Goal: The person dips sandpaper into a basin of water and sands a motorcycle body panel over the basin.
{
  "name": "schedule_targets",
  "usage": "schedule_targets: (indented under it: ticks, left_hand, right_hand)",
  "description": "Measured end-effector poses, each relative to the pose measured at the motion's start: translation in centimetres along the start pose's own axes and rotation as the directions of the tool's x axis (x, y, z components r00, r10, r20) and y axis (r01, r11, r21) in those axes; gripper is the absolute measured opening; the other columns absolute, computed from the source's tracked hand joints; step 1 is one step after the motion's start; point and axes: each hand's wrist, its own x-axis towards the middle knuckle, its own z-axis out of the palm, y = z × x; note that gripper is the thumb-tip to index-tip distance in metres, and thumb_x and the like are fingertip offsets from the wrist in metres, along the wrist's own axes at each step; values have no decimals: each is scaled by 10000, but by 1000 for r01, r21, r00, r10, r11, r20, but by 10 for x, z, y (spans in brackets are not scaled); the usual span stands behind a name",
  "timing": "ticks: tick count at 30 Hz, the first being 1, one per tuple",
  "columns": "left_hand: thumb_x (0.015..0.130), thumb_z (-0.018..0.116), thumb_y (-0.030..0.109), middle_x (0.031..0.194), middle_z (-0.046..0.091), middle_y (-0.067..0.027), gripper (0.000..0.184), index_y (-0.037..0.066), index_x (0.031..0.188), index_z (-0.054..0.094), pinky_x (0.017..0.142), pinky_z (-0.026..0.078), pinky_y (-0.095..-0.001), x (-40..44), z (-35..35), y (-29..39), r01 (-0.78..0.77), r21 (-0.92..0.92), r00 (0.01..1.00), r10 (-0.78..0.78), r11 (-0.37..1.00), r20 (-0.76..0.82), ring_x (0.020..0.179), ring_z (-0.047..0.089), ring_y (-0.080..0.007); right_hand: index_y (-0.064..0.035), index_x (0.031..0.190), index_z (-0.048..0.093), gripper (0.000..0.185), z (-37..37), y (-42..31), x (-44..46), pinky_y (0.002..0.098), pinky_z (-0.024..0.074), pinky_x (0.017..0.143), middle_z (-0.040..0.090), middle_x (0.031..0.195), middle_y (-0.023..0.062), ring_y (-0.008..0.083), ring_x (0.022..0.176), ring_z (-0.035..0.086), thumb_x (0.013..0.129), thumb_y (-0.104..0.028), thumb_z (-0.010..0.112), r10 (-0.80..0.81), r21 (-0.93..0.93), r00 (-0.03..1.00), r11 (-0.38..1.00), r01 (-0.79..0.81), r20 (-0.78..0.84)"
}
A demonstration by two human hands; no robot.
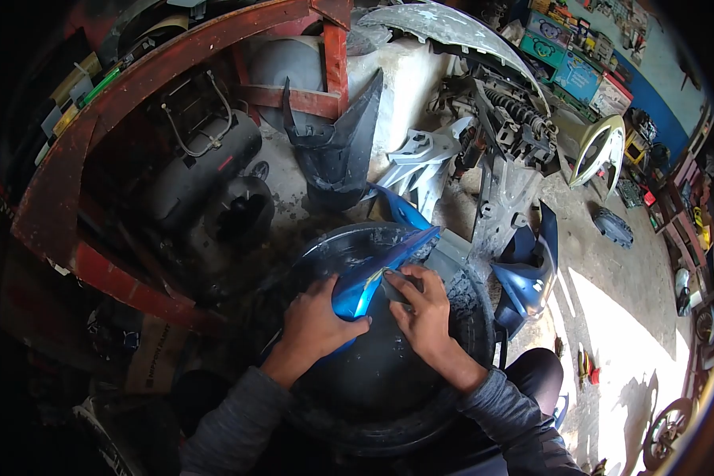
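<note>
A glossy blue motorcycle fairing panel point(360, 295) is held at a slant over a black tub point(486, 337) with cloudy water in it. My left hand point(311, 324) grips the panel along its left side, thumb lying across the lower part. From the right, my right hand point(425, 313) presses a small grey sheet point(391, 291), which looks like sandpaper, against the panel near a yellowish mark. Its fingers are bent and close together over the sheet. My left fingers partly hide the panel's lower end.
A red frame point(135, 83) and a black tank point(206, 155) stand left. Beyond the tub are a black fender piece point(333, 151) and silver bodywork point(424, 163). Another blue fairing point(530, 274) lies to the right on the sunlit concrete floor point(611, 325).
</note>
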Motion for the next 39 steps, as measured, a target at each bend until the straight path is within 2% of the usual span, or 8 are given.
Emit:
schedule_targets:
  ticks: [5,7,10,15,21,23,30,39]
  left_hand:
    - [686,862,504,1438,604,-268,1008,-25,1476,528,1101,489,-467,0,-8,6,64,-28,997,-63,998,52,1310,608,-412]
    - [684,860,513,1448,597,-267,1023,-24,1486,519,1107,483,-464,0,-10,7,75,-30,995,-73,997,68,1320,600,-413]
    - [685,859,515,1453,594,-265,1033,-24,1494,512,1115,475,-465,1,-10,5,74,-33,995,-71,997,72,1326,596,-412]
    - [698,863,497,1402,625,-274,1004,-60,1463,529,1067,512,-484,0,-5,2,20,3,1000,-20,1000,10,1236,652,-441]
    - [700,865,502,1406,622,-276,1004,-58,1463,530,1071,509,-484,0,-6,3,25,-2,1000,-25,1000,16,1250,644,-441]
    - [699,866,502,1408,621,-277,1006,-59,1462,529,1072,509,-485,-1,-6,3,27,-4,999,-27,1000,20,1252,643,-441]
    - [693,871,494,1400,624,-283,1007,-63,1460,528,1068,512,-489,0,-3,-1,4,-19,1000,-4,1000,3,1246,647,-444]
    - [695,866,494,1411,614,-285,1007,-67,1459,526,1064,513,-492,2,0,-4,-9,-22,1000,9,1000,7,1247,643,-449]
  right_hand:
    - [-69,1276,722,393,15,8,0,387,542,853,685,1150,98,285,999,681,886,-82,768,92,268,994,961,-71,-66]
    - [-59,1237,727,261,13,12,4,349,550,798,717,1085,49,186,946,686,1005,-177,702,500,689,803,455,-564,326]
    - [-74,1174,740,224,-5,7,15,328,555,779,729,1064,6,110,951,671,1036,-240,680,496,758,637,-69,-648,590]
    - [-82,1151,757,212,-2,9,15,296,540,750,739,1064,7,87,889,651,1035,-241,677,511,768,634,-83,-636,580]
    - [-45,1146,779,220,10,10,7,318,522,767,740,1072,95,175,857,643,1041,-183,645,450,609,868,633,-477,211]
    - [-52,1223,765,253,5,3,9,356,515,817,708,1079,132,237,943,631,993,-107,675,89,274,993,959,-64,-80]
    - [-60,1359,679,582,7,-6,-8,416,560,836,588,1179,180,349,1015,634,795,82,674,87,228,995,969,-96,52]
    - [-8,1334,683,460,6,-8,-6,361,544,837,538,1166,179,280,982,639,888,109,683,28,137,1000,990,-30,13]
